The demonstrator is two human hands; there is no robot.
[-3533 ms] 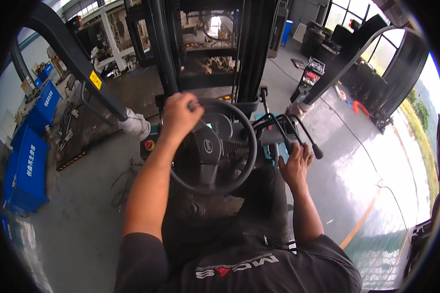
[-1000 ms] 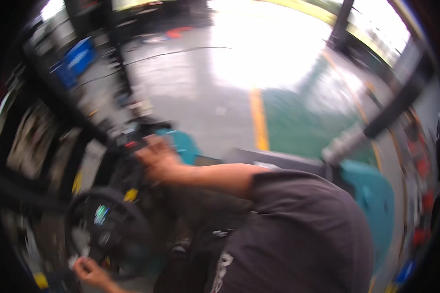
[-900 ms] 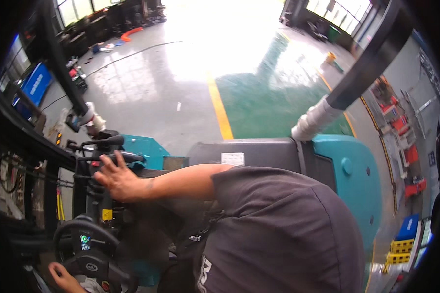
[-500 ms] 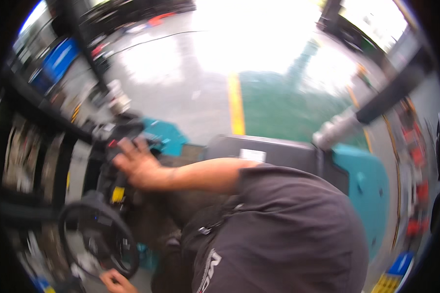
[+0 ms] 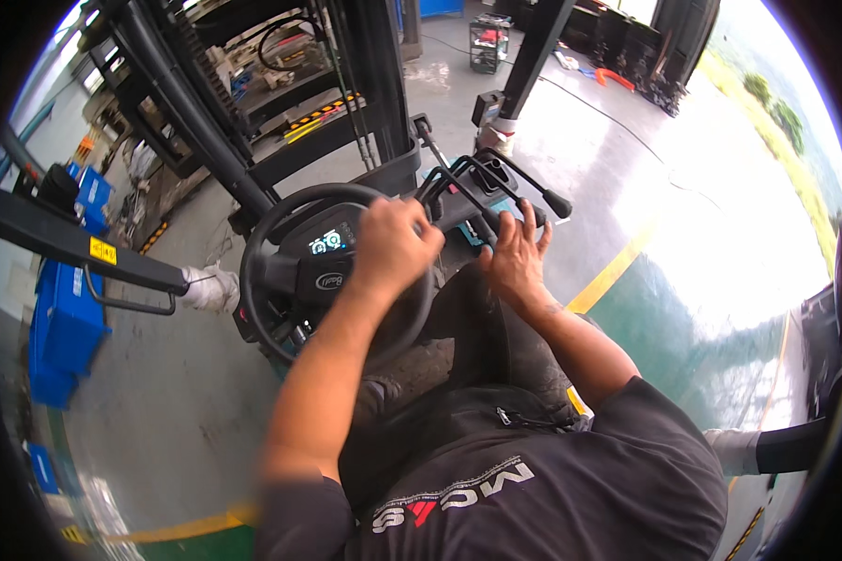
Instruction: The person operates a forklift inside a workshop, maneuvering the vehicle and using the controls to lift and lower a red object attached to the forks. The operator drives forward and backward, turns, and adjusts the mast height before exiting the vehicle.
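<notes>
My left hand (image 5: 398, 245) is curled over the upper right part of a black steering wheel (image 5: 281, 208), its fingers closed at the rim. Behind the wheel, a dash display (image 5: 327, 243) is lit. To the right stand several black control levers (image 5: 463, 192) with dark knobs. My right hand (image 5: 517, 262) is at the near lever ends, its fingers bent over a knob and partly spread. One lever knob (image 5: 557, 204) sticks out just beyond those fingers. The palm side of both hands is hidden.
I sit in a forklift, its black mast (image 5: 384, 103) ahead. A dark post (image 5: 538, 56) rises at the front right, and a black bar (image 5: 75, 238) crosses at left. Blue bins (image 5: 70, 309) stand on the left. A yellow floor line (image 5: 613, 271) runs at right.
The view has swung left toward the mast. My left hand has moved from the wheel's near edge to its upper right. My right hand, earlier spread over the lever area, is now at the lever ends.
</notes>
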